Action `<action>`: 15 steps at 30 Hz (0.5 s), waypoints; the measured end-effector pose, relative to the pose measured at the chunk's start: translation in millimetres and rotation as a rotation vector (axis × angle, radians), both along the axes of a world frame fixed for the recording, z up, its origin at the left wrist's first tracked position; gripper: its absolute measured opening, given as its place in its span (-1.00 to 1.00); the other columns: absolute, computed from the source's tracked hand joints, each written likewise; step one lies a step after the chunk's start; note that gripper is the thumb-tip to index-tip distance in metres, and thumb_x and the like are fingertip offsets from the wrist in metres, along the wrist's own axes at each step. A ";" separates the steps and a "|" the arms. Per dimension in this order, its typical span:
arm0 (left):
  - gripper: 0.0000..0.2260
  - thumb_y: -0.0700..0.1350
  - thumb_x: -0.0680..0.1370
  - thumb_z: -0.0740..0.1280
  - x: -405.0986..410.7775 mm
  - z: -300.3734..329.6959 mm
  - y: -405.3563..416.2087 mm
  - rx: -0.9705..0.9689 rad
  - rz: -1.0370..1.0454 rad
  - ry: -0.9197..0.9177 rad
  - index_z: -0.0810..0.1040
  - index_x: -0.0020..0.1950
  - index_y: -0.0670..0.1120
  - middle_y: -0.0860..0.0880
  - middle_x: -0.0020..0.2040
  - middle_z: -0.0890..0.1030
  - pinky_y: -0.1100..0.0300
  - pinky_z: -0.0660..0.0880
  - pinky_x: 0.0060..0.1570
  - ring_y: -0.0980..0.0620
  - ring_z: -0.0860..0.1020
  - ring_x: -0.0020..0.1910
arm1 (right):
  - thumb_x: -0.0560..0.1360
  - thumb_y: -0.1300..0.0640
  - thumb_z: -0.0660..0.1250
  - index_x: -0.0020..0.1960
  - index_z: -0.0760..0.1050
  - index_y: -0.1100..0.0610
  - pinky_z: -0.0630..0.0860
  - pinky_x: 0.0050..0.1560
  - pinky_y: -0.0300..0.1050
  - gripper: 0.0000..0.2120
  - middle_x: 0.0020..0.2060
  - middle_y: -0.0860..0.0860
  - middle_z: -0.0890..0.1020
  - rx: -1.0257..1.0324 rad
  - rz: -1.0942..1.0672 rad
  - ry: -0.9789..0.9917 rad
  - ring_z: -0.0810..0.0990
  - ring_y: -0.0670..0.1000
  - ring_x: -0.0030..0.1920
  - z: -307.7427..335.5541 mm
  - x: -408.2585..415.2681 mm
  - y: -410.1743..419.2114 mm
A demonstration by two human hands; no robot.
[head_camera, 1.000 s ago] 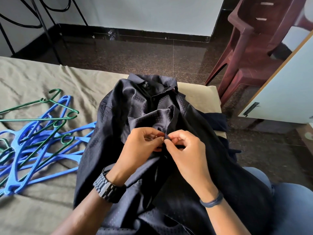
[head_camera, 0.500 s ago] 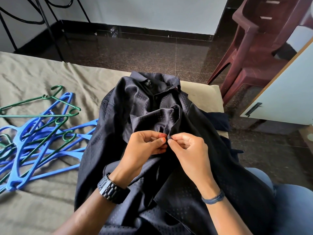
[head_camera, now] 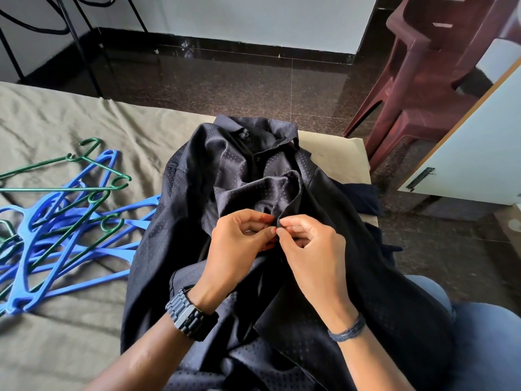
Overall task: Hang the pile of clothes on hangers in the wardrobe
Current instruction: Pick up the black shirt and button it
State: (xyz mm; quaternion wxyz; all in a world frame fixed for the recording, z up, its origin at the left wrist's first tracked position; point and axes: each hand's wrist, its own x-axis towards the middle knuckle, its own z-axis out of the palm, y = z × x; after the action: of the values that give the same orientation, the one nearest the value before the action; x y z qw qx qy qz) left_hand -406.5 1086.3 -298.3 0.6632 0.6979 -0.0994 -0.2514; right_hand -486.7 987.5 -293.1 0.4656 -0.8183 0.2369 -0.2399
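A tangle of blue and green hangers (head_camera: 62, 221) is seen at the left on the olive bed sheet (head_camera: 84, 122). To their right, the dark dotted shirt (head_camera: 225, 176) is spread over the bed and the person's lap. Its front edge is pinched by the left hand (head_camera: 239, 246) and by the right hand (head_camera: 310, 249), fingertips touching. A maroon plastic chair (head_camera: 423, 80) stands beside a pale wardrobe door (head_camera: 473, 153).

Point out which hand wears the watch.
The left hand: a dark metal watch sits on its wrist, while the right hand wears only a thin band.
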 end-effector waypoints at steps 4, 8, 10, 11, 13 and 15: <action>-0.89 -0.27 0.44 0.46 1.1 0.8 -0.4 0.065 0.002 -0.085 0.63 -0.06 -0.14 -0.08 -0.24 0.70 0.08 0.62 -0.09 -0.02 0.69 -0.22 | 0.53 0.23 0.34 -0.01 0.64 0.11 0.52 -0.25 -0.44 -0.88 -0.26 -0.19 0.64 -0.068 0.029 -0.030 0.64 -0.25 -0.21 0.0 -0.8 -1.3; -0.89 -0.30 0.45 0.45 0.2 2.4 -0.5 0.055 0.009 -0.086 0.63 -0.09 -0.12 -0.08 -0.25 0.69 0.10 0.62 -0.11 -0.03 0.68 -0.23 | 0.52 0.27 0.34 0.02 0.58 0.10 0.56 -0.16 -0.36 -0.87 -0.22 -0.12 0.68 -0.007 0.053 -0.018 0.66 -0.20 -0.16 -1.4 -1.1 -9.3; -0.89 -0.30 0.45 0.44 -0.6 2.7 -1.5 0.056 0.010 -0.084 0.63 -0.09 -0.12 -0.08 -0.25 0.69 0.13 0.62 -0.13 -0.02 0.68 -0.23 | 0.47 0.27 0.40 0.01 0.56 0.10 0.57 -0.15 -0.34 -0.85 -0.24 -0.12 0.68 0.031 0.062 -0.023 0.66 -0.20 -0.18 -1.1 -1.0 -11.9; -0.90 -0.30 0.45 0.44 -0.9 2.9 -2.5 0.057 0.008 -0.083 0.63 -0.09 -0.13 -0.08 -0.24 0.69 0.15 0.62 -0.14 -0.02 0.68 -0.23 | 0.45 0.28 0.43 0.01 0.55 0.10 0.56 -0.16 -0.35 -0.82 -0.24 -0.12 0.68 0.048 0.065 -0.027 0.66 -0.20 -0.18 -0.7 -1.0 -12.7; -0.89 -0.31 0.46 0.43 -1.3 3.5 -4.2 0.052 -0.001 -0.073 0.63 -0.07 -0.13 -0.09 -0.23 0.69 0.18 0.60 -0.16 -0.01 0.68 -0.23 | 0.43 0.29 0.44 0.02 0.52 0.08 0.55 -0.17 -0.38 -0.77 -0.24 -0.12 0.67 0.068 0.063 -0.040 0.65 -0.21 -0.18 -0.2 -1.2 -13.7; -0.88 -0.32 0.50 0.39 -2.0 4.4 -5.2 0.029 -0.003 -0.051 0.63 -0.03 -0.14 -0.09 -0.22 0.69 0.23 0.59 -0.18 0.00 0.67 -0.22 | 0.42 0.29 0.45 0.02 0.49 0.06 0.54 -0.18 -0.40 -0.74 -0.23 -0.12 0.66 0.067 0.055 -0.050 0.65 -0.21 -0.17 -0.2 -1.5 -14.6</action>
State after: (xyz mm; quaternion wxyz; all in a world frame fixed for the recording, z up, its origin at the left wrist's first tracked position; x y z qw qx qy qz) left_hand -408.4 1081.1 -293.9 0.6500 0.7135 -0.1135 -0.2358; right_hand -488.2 972.9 -293.3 0.5049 -0.8022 0.2103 -0.2395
